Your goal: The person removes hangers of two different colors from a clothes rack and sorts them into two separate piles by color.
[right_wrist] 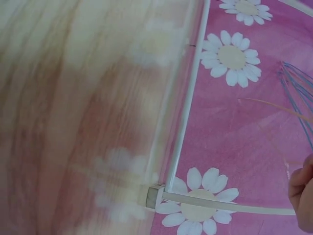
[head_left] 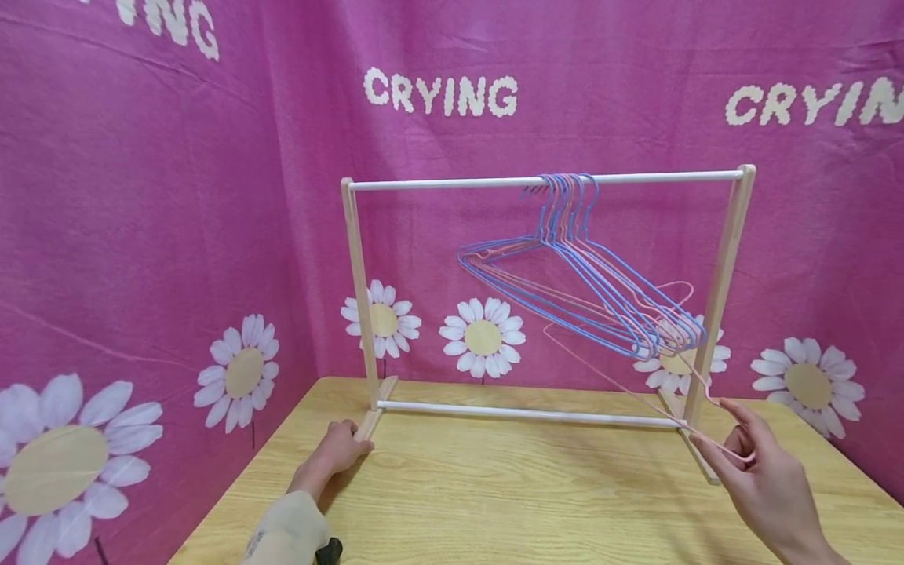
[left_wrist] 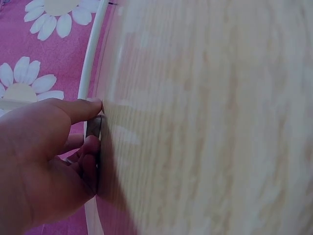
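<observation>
A small clothes rack with wooden side posts (head_left: 359,298) and a white top rod (head_left: 438,184) stands on the table. My left hand (head_left: 341,449) grips the front end of its left foot (head_left: 386,390); in the left wrist view the left hand (left_wrist: 39,156) has thumb and fingers around that end. With my right hand (head_left: 770,479) I pinch one corner of a pink wire hanger (head_left: 636,393), held tilted in front of the right post. Its hook rises behind the hung hangers' corners. In the right wrist view only part of the right hand (right_wrist: 302,193) shows.
Several blue and pink hangers (head_left: 565,208) hang bunched right of the rod's middle. A white lower rod (head_left: 523,413) joins the posts near the wooden table (head_left: 480,494). Pink cloth (head_left: 424,235) with daisies and lettering surrounds it. A dark object (head_left: 329,551) lies by the left sleeve.
</observation>
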The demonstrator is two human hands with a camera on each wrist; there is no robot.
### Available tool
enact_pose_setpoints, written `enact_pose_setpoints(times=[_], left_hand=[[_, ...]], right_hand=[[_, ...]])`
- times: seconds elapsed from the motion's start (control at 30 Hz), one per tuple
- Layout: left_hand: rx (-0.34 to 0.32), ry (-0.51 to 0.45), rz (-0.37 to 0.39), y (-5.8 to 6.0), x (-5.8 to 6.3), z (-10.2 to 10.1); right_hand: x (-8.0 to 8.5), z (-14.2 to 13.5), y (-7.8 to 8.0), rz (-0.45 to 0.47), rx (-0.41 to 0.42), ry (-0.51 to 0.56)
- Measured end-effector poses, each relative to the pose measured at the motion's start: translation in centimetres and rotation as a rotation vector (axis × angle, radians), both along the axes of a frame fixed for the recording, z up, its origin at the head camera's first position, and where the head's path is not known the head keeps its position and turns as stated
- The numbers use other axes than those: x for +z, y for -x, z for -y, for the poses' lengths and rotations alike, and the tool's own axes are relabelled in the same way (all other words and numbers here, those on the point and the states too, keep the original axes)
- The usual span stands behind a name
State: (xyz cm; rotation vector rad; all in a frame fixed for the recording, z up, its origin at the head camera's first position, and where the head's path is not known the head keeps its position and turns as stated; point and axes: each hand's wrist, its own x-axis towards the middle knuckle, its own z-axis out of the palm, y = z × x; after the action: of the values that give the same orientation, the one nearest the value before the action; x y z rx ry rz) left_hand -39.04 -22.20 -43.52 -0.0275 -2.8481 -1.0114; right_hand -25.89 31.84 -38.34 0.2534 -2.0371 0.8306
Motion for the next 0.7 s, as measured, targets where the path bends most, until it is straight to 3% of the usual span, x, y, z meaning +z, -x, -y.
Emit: enact_pose_setpoints(times=[0.2, 0.4, 0.57, 0.7], left_hand=[[0.005, 0.008, -0.011, 0.1, -0.2, 0.0], [-0.002, 0.002, -0.012, 0.0, -0.3, -0.1], [-0.005, 0.002, -0.019, 0.1, -0.4, -0.2], [0.003, 0.001, -0.022, 0.2, -0.6, -0.1]], right_hand=[[-0.9, 0.0, 0.3, 0.054, 0.007, -0.055], [-1.8, 0.0, 0.3, 0.194, -0.034, -0.120], [-2.0, 0.0, 0.0, 0.251, -0.058, -0.126], [-2.0, -0.6, -0.2, 0.385, -0.094, -0.143]])
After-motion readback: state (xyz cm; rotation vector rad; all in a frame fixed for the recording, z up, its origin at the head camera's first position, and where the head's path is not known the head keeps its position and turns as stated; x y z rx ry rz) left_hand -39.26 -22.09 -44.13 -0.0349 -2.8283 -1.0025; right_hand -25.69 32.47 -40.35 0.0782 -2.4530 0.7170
